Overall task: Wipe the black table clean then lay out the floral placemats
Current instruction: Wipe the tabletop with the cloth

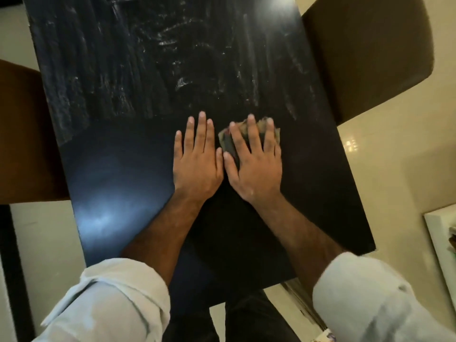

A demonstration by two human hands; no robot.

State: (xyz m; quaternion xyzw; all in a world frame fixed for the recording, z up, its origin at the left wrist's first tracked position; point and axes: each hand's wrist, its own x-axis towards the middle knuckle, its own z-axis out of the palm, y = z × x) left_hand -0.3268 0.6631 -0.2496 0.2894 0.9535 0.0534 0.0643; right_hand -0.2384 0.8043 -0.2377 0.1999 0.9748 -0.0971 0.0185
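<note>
Both hands lie flat on the black bench (118,149), side by side with the thumbs touching. The left hand (196,159) presses bare on the surface, its grip spread apart with nothing in it. The right hand (254,166) is splayed flat over a crumpled cloth (246,134), fingers (253,134) pinning it down rather than curling around it; the cloth pokes out just beyond the fingertips and between the fingers. Ahead of both hands, the far part of the bench is streaked with pale smears. The stretch near the hands and back toward the wrists looks dark and clean, with a soft light glare to the left of the left hand. A brown chair (22,134) sits well left of the hands, and a second brown chair (370,53) sits ahead to the right. Pale rolled sleeves (116,299) cover both forearms near the elbows. No placemats show anywhere.
</note>
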